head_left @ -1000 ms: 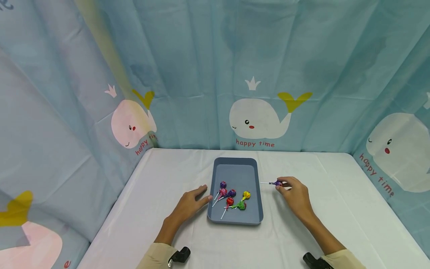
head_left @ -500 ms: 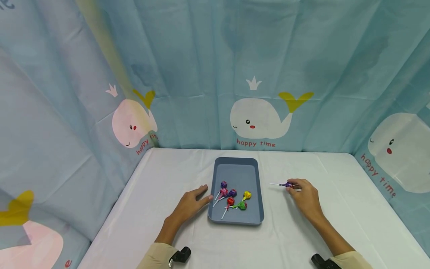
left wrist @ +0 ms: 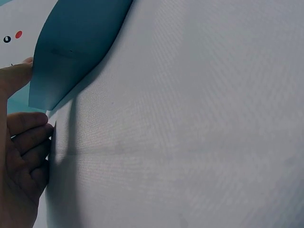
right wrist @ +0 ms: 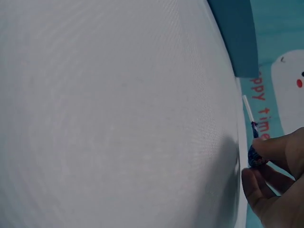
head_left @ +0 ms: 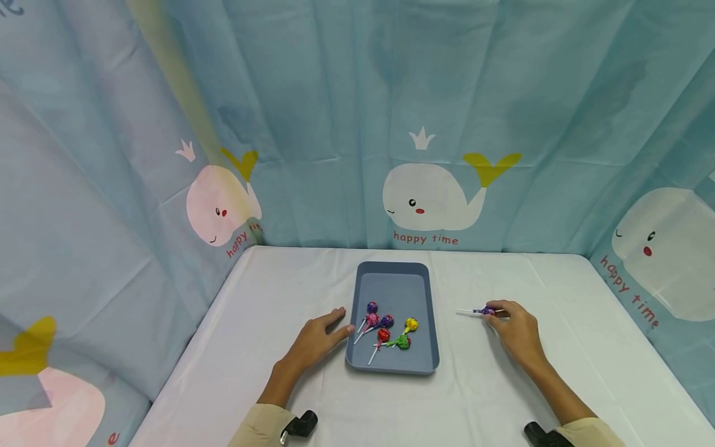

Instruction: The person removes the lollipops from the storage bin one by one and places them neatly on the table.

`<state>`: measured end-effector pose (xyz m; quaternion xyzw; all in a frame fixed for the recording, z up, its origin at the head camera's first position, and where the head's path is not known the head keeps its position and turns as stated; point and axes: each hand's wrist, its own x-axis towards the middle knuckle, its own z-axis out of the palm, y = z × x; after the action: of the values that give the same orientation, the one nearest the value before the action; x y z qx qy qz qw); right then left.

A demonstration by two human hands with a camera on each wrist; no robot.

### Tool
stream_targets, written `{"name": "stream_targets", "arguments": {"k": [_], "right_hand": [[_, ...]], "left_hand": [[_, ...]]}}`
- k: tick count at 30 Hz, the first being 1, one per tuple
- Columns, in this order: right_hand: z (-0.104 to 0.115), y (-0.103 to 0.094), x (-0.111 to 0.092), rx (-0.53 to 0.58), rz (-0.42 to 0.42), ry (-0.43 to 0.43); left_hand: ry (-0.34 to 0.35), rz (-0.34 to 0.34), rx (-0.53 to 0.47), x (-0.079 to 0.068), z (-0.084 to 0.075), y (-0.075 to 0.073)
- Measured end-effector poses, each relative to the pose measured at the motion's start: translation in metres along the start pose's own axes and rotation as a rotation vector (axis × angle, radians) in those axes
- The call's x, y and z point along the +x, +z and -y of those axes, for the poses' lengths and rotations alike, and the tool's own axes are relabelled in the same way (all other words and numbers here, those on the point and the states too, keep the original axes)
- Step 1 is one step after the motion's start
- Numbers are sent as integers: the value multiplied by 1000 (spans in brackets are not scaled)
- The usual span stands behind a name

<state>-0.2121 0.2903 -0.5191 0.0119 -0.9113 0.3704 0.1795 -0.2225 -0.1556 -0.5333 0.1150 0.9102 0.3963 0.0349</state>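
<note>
A purple-wrapped lollipop (head_left: 481, 311) is pinched by its head between the thumb and fingers of my right hand (head_left: 516, 329), to the right of the tray; its white stick points left. The right wrist view shows the same lollipop (right wrist: 255, 154) at the fingertips. My left hand (head_left: 317, 341) lies beside the blue-grey tray (head_left: 391, 282), its thumb touching the left rim. Inside the tray's nearer half are several lollipops: a red one (head_left: 383, 335), a green one (head_left: 403, 341), a yellow one (head_left: 411, 324), a pink one (head_left: 371, 319) and purple ones (head_left: 386, 321).
A white cloth (head_left: 290, 279) covers the table. Blue curtains (head_left: 313, 124) printed with whales enclose its back and sides. A black wrist camera (head_left: 301, 423) sits at the left sleeve, and another (head_left: 544, 434) at the right.
My right hand has moved rightward, away from the tray, and slightly nearer, carrying the purple lollipop along. The left hand and the tray stay in place.
</note>
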Motion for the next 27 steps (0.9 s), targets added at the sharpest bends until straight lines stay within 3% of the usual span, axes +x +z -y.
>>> {"name": "stream_targets", "arguments": {"k": [12,27], "right_hand": [[-4,1,-4,-7,79,98],[-5,-1,-2,-7,87,140]], "left_hand": [[7,-12,11,0,0,1],[-10,-10,12,0,1,1]]}}
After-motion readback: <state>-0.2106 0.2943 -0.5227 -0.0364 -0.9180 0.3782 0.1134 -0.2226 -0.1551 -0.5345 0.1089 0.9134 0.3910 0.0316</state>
